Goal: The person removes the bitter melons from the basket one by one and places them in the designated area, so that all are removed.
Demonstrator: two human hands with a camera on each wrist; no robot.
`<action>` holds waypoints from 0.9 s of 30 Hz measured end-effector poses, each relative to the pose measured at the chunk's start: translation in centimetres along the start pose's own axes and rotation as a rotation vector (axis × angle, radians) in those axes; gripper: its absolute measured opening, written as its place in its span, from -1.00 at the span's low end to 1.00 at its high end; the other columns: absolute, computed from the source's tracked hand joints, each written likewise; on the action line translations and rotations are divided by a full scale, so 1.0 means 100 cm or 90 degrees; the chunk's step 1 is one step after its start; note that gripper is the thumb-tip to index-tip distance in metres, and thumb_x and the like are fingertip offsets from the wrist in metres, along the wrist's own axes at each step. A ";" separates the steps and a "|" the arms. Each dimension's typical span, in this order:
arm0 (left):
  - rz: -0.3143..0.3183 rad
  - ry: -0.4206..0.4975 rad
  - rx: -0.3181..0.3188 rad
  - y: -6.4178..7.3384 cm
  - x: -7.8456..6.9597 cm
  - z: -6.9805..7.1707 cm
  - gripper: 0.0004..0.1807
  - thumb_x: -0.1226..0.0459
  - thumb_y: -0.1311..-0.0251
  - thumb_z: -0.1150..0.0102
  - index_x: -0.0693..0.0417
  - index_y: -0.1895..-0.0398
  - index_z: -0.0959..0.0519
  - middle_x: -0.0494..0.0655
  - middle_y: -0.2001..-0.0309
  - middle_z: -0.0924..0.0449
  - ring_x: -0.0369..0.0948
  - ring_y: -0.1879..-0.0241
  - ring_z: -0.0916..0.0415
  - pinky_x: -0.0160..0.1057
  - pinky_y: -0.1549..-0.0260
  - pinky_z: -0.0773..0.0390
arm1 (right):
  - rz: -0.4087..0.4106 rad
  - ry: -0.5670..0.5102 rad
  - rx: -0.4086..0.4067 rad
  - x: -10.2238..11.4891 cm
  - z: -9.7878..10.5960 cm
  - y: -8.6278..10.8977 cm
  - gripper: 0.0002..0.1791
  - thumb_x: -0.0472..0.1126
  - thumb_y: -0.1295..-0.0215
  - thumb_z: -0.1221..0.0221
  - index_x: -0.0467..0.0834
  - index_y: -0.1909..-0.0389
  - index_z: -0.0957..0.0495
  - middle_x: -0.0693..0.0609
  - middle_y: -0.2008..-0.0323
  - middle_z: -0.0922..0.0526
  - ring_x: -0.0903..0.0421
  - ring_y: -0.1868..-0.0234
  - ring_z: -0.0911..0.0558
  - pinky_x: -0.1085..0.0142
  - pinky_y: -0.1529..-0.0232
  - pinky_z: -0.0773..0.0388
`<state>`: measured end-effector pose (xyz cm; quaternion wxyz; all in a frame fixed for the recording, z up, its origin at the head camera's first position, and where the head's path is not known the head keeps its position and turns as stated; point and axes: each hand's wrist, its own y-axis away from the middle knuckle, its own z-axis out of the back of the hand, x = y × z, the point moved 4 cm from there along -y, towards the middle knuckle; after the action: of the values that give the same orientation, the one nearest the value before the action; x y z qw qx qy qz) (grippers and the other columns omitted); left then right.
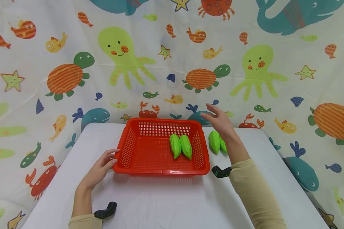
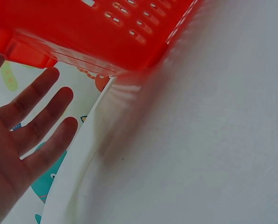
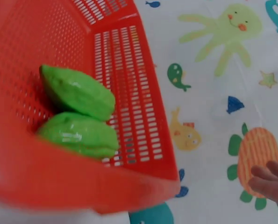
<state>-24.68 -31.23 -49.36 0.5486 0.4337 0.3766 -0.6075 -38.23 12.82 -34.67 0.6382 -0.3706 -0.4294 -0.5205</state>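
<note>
A red plastic basket (image 1: 153, 152) with slotted walls is on the white table. Two glossy green, ridged, pointed vegetables (image 1: 175, 146) lie side by side in its right part. My left hand (image 1: 99, 168) touches the basket's left rim; the left wrist view shows its fingers (image 2: 50, 151) spread and fairly straight. Raised above the table, beyond the basket's right side, is my right hand (image 1: 219, 119), holding nothing, with fingers extended. Below it, outside the basket, similar green vegetables (image 1: 214, 142) lie on the table, one partly hidden by my right forearm.
Behind the white table (image 1: 160, 203) hangs a cloth (image 1: 166, 38) printed with sea animals, which also shows at both sides. A black wrist device (image 1: 106, 210) is at my left sleeve, and another black device (image 1: 221, 171) at my right.
</note>
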 end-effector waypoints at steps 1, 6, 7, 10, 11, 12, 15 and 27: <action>0.000 -0.001 -0.002 0.000 0.000 0.000 -0.43 0.00 -0.41 -0.02 -0.13 -0.42 -0.20 0.13 -0.31 -0.29 0.10 -0.24 -0.33 0.10 -0.08 -0.51 | 0.004 -0.006 0.002 0.001 -0.003 -0.002 -0.24 0.10 -0.34 -0.20 0.06 -0.49 -0.16 0.01 -0.48 -0.16 -0.07 -0.44 -0.23 -0.12 -0.40 -0.11; 0.002 -0.005 -0.006 0.001 0.000 0.000 -0.42 -0.01 -0.40 -0.01 -0.13 -0.42 -0.20 0.12 -0.30 -0.30 0.10 -0.23 -0.34 0.10 -0.08 -0.52 | 0.007 -0.042 0.013 0.005 -0.021 -0.012 -0.27 0.04 -0.35 -0.21 0.01 -0.47 -0.20 -0.03 -0.45 -0.21 -0.10 -0.42 -0.25 -0.10 -0.39 -0.13; 0.001 -0.004 -0.005 0.001 0.000 0.000 -0.42 -0.01 -0.41 -0.01 -0.12 -0.42 -0.20 0.13 -0.30 -0.29 0.10 -0.23 -0.33 0.10 -0.08 -0.52 | 0.006 -0.047 0.015 0.004 -0.024 -0.014 -0.28 0.03 -0.34 -0.21 0.00 -0.47 -0.21 -0.04 -0.44 -0.22 -0.10 -0.42 -0.25 -0.09 -0.39 -0.15; -0.001 -0.004 -0.002 0.001 -0.001 0.000 -0.41 -0.01 -0.41 -0.01 -0.12 -0.43 -0.19 0.15 -0.30 -0.29 0.10 -0.22 -0.34 0.08 -0.07 -0.53 | -0.003 -0.056 0.021 0.000 -0.034 -0.020 -0.30 0.04 -0.34 -0.21 0.00 -0.45 -0.24 -0.05 -0.43 -0.24 -0.09 -0.43 -0.22 -0.04 -0.39 -0.17; -0.002 -0.004 -0.001 0.001 -0.002 0.000 -0.41 0.00 -0.41 -0.01 -0.12 -0.43 -0.19 0.15 -0.30 -0.30 0.09 -0.22 -0.34 0.07 -0.07 -0.53 | -0.008 -0.059 0.024 -0.002 -0.038 -0.023 -0.30 0.04 -0.35 -0.21 0.00 -0.45 -0.24 -0.04 -0.43 -0.25 -0.08 -0.43 -0.21 -0.03 -0.39 -0.17; -0.003 -0.004 -0.002 0.001 -0.002 0.000 -0.42 0.00 -0.41 -0.01 -0.12 -0.43 -0.19 0.15 -0.30 -0.30 0.09 -0.22 -0.34 0.07 -0.06 -0.53 | -0.013 -0.061 0.028 -0.004 -0.041 -0.025 -0.31 0.04 -0.35 -0.21 0.01 -0.45 -0.25 -0.03 -0.42 -0.25 -0.07 -0.44 -0.20 -0.02 -0.39 -0.17; -0.002 -0.004 -0.004 0.002 -0.001 0.000 -0.42 0.00 -0.41 -0.01 -0.11 -0.42 -0.19 0.16 -0.30 -0.29 0.11 -0.23 -0.33 0.10 -0.07 -0.52 | -0.031 -0.066 0.038 -0.011 -0.050 -0.032 -0.33 0.05 -0.35 -0.20 0.03 -0.44 -0.26 -0.03 -0.42 -0.26 -0.05 -0.43 -0.21 0.00 -0.39 -0.17; -0.006 0.000 -0.006 0.003 -0.003 -0.001 -0.42 0.01 -0.40 -0.03 -0.10 -0.42 -0.20 0.18 -0.32 -0.28 0.15 -0.24 -0.32 0.09 -0.07 -0.53 | -0.072 -0.105 0.040 -0.036 -0.075 -0.052 -0.38 0.00 -0.34 -0.23 -0.01 -0.38 -0.35 -0.04 -0.34 -0.38 -0.01 -0.31 -0.39 0.07 -0.33 -0.31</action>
<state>-24.34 -31.08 -49.06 0.5477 0.4296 0.3815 -0.6082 -42.44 6.16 -40.56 0.5816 -0.3672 -0.5167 -0.5098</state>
